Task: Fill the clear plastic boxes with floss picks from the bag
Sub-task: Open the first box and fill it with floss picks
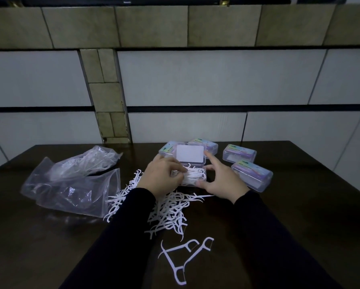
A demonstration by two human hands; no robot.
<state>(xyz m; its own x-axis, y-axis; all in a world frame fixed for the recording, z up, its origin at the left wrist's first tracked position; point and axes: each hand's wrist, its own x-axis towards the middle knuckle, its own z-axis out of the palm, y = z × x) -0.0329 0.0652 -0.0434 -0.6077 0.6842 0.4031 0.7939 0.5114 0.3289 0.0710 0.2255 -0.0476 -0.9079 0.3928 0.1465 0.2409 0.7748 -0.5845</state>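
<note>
Carefully, my left hand (pixel 161 176) pinched white floss picks (pixel 192 174) into the open clear plastic box (pixel 204 180); my right hand (pixel 223 180), fingers spread at its three o'clock side, steadied it.

The left hand (pixel 161 176) hides part of the open clear plastic box (pixel 195 177); print on the closed clear boxes' pastel labels (pixel 240 152) is illegible.

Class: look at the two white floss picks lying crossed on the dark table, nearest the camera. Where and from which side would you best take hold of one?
Probably pinch the long straight handle of one of the two white plastic floss picks, coming from above with thumb and forefinger. They lie flat and crossed on the dark wooden table, clear of the loose pile of white floss picks; the forked heads look thin and awkward to grip.
</note>
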